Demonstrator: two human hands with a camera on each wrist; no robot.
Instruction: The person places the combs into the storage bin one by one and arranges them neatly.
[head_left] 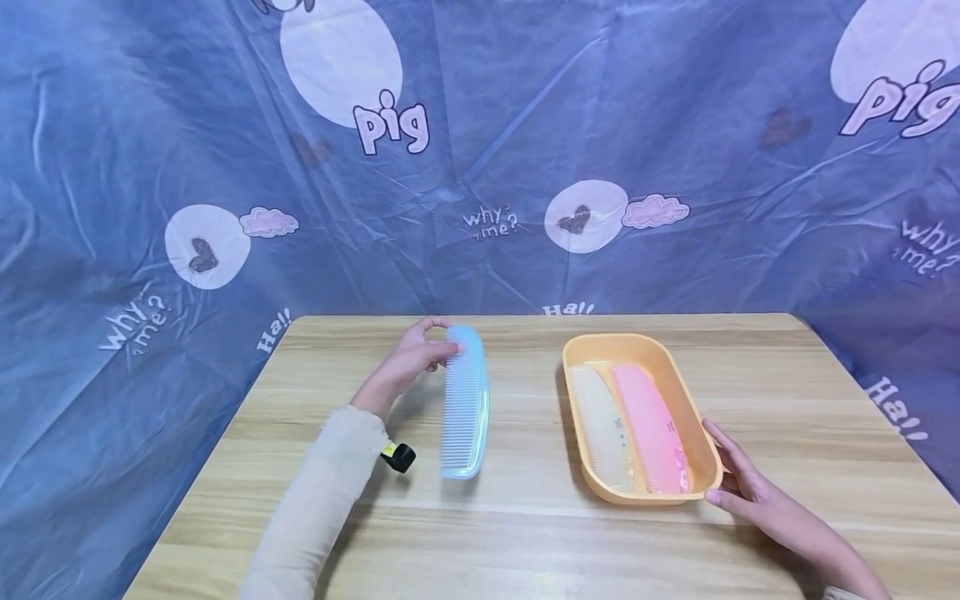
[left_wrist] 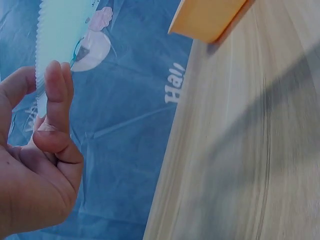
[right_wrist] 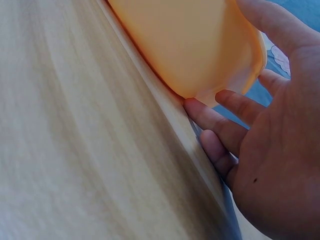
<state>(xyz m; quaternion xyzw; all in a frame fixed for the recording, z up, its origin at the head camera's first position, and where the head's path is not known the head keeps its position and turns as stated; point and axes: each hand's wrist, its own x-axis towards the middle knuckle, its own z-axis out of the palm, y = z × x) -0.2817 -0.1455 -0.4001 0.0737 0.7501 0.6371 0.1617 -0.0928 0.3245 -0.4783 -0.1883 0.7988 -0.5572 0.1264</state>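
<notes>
A light blue comb (head_left: 467,404) is held above the table, upright in the head view with its teeth facing left. My left hand (head_left: 414,354) pinches it near its top end between thumb and fingers; the left wrist view shows the comb (left_wrist: 60,35) rising from the fingers (left_wrist: 56,90). An orange-yellow plastic basin (head_left: 651,343) stands on the table to the right. Inside lie a whitish comb (head_left: 600,425) and a pink comb (head_left: 648,425) side by side. My right hand (head_left: 750,492) rests its fingers and thumb against the outside of the basin's near right corner.
The wood-grain table (head_left: 517,542) ends at a blue printed cloth (head_left: 480,167) hanging behind and along both sides. A small black object with a yellow patch (head_left: 401,457) shows beside the left wrist.
</notes>
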